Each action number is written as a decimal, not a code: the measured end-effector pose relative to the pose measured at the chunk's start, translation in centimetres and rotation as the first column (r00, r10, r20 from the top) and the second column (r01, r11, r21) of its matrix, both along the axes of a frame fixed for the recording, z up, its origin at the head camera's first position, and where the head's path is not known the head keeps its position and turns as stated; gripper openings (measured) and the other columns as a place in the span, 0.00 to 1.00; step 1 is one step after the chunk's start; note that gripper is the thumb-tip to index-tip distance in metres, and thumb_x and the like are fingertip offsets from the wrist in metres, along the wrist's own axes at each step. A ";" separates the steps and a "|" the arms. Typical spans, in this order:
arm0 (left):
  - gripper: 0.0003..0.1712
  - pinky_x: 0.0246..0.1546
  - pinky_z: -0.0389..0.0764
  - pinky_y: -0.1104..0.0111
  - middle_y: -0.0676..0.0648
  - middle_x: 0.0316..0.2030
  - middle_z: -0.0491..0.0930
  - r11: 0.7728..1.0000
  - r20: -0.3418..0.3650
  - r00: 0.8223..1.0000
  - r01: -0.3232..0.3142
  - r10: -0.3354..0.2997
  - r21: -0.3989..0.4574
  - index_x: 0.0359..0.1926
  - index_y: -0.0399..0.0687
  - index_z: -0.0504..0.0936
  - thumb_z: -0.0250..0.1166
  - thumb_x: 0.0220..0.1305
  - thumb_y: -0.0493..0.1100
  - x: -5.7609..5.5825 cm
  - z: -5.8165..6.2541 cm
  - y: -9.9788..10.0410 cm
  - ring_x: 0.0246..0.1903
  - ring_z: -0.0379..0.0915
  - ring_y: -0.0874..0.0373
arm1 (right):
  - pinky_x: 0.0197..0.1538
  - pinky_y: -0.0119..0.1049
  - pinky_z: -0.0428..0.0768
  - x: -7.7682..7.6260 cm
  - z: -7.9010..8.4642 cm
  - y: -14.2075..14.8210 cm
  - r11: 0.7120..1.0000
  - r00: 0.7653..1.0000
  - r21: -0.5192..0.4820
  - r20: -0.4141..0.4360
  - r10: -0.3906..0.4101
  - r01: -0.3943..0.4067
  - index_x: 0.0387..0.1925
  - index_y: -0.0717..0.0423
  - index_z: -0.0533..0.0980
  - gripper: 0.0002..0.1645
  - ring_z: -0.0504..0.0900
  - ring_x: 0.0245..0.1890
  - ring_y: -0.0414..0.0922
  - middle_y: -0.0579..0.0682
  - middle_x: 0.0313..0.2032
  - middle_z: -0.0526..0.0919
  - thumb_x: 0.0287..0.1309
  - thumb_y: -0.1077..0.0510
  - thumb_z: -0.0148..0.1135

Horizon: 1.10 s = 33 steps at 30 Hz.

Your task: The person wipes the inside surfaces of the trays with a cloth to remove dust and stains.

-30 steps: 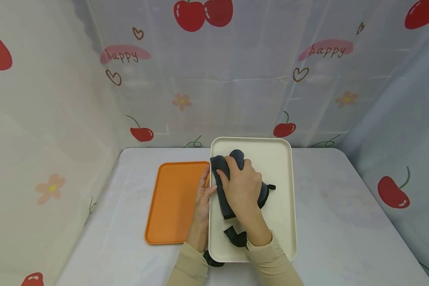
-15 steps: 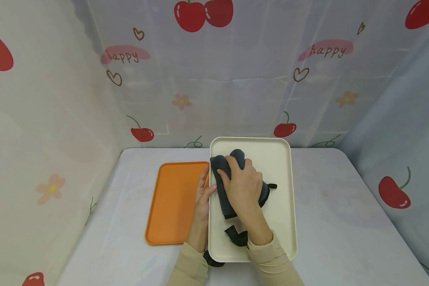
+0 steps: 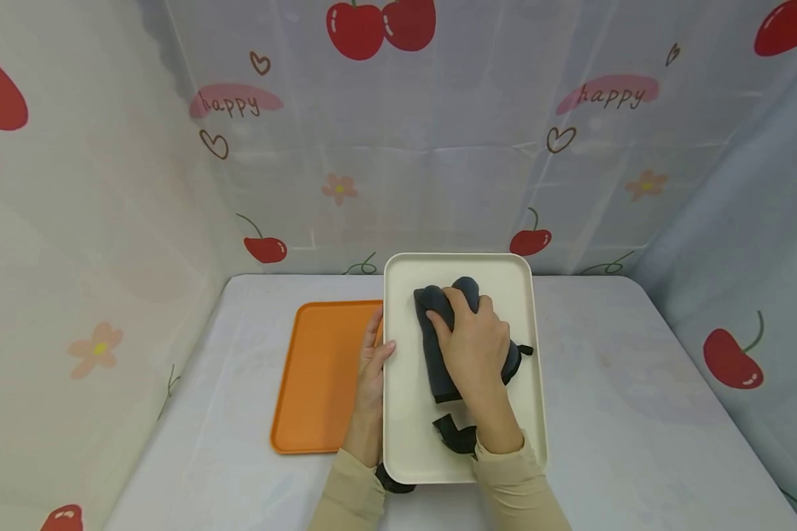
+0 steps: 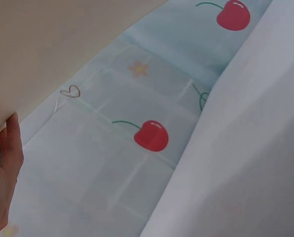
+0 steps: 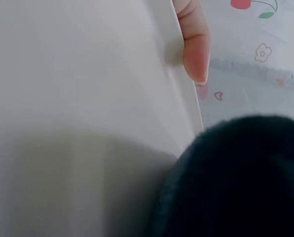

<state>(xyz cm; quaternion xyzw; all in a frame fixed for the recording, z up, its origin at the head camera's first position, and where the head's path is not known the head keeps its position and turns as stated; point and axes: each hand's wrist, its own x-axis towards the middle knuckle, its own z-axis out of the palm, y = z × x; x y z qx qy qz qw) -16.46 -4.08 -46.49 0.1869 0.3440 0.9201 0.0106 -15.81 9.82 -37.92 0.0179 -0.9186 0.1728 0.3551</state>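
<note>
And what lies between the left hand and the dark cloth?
Only a bare strip of the cream tray lies between the left hand and the dark cloth, as the head view shows.

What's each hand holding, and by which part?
Right hand: dark fabric item, gripped near its far, rounded end. Left hand: cream tray, held by its left rim.

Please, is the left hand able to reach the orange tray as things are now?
Probably yes: the left hand is near the orange tray, whose left side lies uncovered. But the hand holds the cream tray, so it may need to let go first.
</note>
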 end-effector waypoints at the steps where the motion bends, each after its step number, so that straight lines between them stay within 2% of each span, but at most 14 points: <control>1: 0.34 0.53 0.80 0.70 0.54 0.61 0.74 1.000 -0.001 1.000 0.000 0.000 0.003 0.69 0.65 0.66 0.41 0.71 0.28 0.0 0.0 -0.1 0.55 0.77 0.62 | 0.19 0.47 0.69 0.0 0.0 0.3 1.000 1.000 -0.001 0.006 -0.011 0.011 0.49 0.50 0.81 0.23 0.74 0.19 0.56 0.60 0.26 0.77 0.53 0.45 0.71; 6: 0.34 0.53 0.80 0.70 0.55 0.60 0.75 0.999 -0.026 1.000 0.016 -0.016 0.029 0.71 0.61 0.64 0.40 0.71 0.28 -0.1 0.0 -0.2 0.55 0.77 0.62 | 0.19 0.49 0.69 0.2 0.4 1.9 0.998 0.997 -0.017 0.050 -0.064 0.064 0.50 0.50 0.80 0.23 0.74 0.21 0.57 0.61 0.28 0.78 0.54 0.45 0.70; 11: 0.35 0.52 0.81 0.70 0.55 0.58 0.76 0.998 -0.047 0.998 0.034 -0.031 0.058 0.69 0.63 0.66 0.38 0.70 0.27 -0.1 0.2 -0.4 0.53 0.78 0.62 | 0.20 0.52 0.69 0.4 0.7 3.8 0.992 0.990 -0.030 0.079 -0.117 0.120 0.50 0.51 0.80 0.24 0.74 0.24 0.60 0.64 0.31 0.79 0.54 0.46 0.71; 17: 0.36 0.51 0.81 0.69 0.53 0.58 0.77 0.992 -0.081 0.995 0.064 -0.055 0.105 0.68 0.62 0.68 0.35 0.70 0.26 -0.3 0.3 -0.9 0.53 0.79 0.60 | 0.24 0.57 0.71 0.8 0.7 5.8 0.975 0.975 -0.093 0.111 -0.190 0.201 0.52 0.51 0.79 0.24 0.75 0.29 0.63 0.67 0.35 0.78 0.54 0.48 0.71; 25: 0.37 0.51 0.82 0.69 0.53 0.57 0.78 0.989 -0.107 0.991 0.089 -0.076 0.119 0.68 0.60 0.68 0.34 0.69 0.24 -0.3 0.4 -1.0 0.52 0.80 0.60 | 0.24 0.58 0.71 0.8 0.4 6.5 0.972 0.974 -0.104 0.109 -0.199 0.211 0.52 0.53 0.79 0.25 0.74 0.27 0.65 0.68 0.35 0.79 0.54 0.48 0.70; 33: 0.37 0.51 0.82 0.68 0.52 0.57 0.78 0.985 -0.069 0.995 0.084 -0.075 0.148 0.69 0.59 0.68 0.34 0.69 0.24 0.0 0.7 -0.9 0.52 0.80 0.59 | 0.28 0.59 0.72 0.9 0.4 6.2 0.970 0.971 -0.122 0.142 -0.191 0.209 0.54 0.53 0.78 0.25 0.76 0.26 0.68 0.69 0.38 0.78 0.57 0.48 0.68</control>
